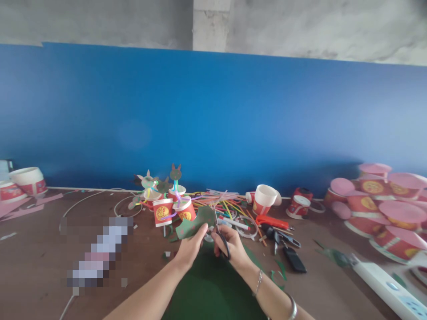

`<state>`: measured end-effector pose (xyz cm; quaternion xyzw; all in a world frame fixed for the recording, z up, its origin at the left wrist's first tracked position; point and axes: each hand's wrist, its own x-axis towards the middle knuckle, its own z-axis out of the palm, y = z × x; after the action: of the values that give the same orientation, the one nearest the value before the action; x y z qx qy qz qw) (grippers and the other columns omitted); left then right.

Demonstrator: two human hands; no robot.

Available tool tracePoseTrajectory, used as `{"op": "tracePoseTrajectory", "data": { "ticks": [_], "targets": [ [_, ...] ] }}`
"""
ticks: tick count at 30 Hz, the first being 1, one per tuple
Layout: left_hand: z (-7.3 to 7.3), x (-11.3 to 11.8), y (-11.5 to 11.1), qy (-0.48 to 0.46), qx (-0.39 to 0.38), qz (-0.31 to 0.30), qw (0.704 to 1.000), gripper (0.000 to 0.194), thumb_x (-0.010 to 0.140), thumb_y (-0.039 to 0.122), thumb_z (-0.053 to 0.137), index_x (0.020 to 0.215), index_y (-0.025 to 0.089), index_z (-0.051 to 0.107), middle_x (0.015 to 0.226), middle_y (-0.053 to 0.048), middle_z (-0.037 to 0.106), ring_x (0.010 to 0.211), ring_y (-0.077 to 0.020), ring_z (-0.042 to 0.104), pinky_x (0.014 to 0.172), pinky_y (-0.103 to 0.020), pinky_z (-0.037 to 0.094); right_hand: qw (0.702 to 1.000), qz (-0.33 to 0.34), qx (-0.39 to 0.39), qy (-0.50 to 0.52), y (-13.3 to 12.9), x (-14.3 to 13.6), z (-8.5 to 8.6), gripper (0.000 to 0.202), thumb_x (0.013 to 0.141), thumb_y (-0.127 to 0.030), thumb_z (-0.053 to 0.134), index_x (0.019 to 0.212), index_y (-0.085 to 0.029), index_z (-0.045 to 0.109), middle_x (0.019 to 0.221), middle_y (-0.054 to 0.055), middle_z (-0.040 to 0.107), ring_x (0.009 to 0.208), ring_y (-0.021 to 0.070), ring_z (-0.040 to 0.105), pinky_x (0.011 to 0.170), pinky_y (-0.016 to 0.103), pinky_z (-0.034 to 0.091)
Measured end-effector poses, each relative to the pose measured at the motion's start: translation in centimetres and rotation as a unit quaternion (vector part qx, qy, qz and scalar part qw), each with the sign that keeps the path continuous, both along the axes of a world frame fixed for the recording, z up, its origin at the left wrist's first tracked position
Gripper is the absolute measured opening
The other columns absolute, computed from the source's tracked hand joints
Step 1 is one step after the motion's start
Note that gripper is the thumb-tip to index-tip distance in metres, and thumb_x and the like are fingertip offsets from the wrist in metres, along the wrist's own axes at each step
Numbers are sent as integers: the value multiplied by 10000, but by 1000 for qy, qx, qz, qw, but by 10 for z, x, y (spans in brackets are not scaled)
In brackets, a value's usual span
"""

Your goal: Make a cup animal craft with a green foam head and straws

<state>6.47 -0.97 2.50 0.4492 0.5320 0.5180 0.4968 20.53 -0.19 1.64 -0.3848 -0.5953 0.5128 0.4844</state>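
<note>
My left hand (191, 246) pinches a piece of green paper (196, 221) above the near middle of the table. On its right, my right hand (230, 243) is closed round the black handles of a pair of scissors (223, 242). The blades point up and away, at the right edge of the green paper. Beneath both hands lies a large dark green sheet (210, 289). Just beyond the paper stand red and white paper cups (163, 212) with cut-out animal heads on coloured stems.
Coloured sticks (233, 202), a marker (238, 223), an orange cutter (272, 222) and keys (276, 238) lie beyond my hands. Pink-topped cups (402, 212) crowd the right side, behind a power strip (390, 282). A blue panel (213, 120) stands at the back.
</note>
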Motion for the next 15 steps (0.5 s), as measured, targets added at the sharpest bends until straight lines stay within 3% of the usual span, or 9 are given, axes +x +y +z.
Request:
{"op": "tracePoseTrajectory", "data": {
  "ticks": [6, 15],
  "targets": [
    [2, 1, -1, -29, 30, 19, 999, 352, 631, 530, 669, 591, 182, 642, 505, -25, 589, 655, -216, 581, 663, -300, 444, 999, 22, -26, 0, -2, -3, 1, 332, 698, -467, 677, 744, -163, 553, 425, -56, 509, 351, 82, 459, 347, 183, 339],
    [5, -1, 1, 4, 51, -33, 998, 372, 707, 517, 606, 563, 174, 597, 495, 15, 521, 546, -151, 495, 622, -276, 414, 999, 21, -37, 2, -4, -4, 10, 363, 675, -490, 682, 760, -157, 566, 441, -54, 523, 348, 66, 435, 344, 171, 342]
  ]
}}
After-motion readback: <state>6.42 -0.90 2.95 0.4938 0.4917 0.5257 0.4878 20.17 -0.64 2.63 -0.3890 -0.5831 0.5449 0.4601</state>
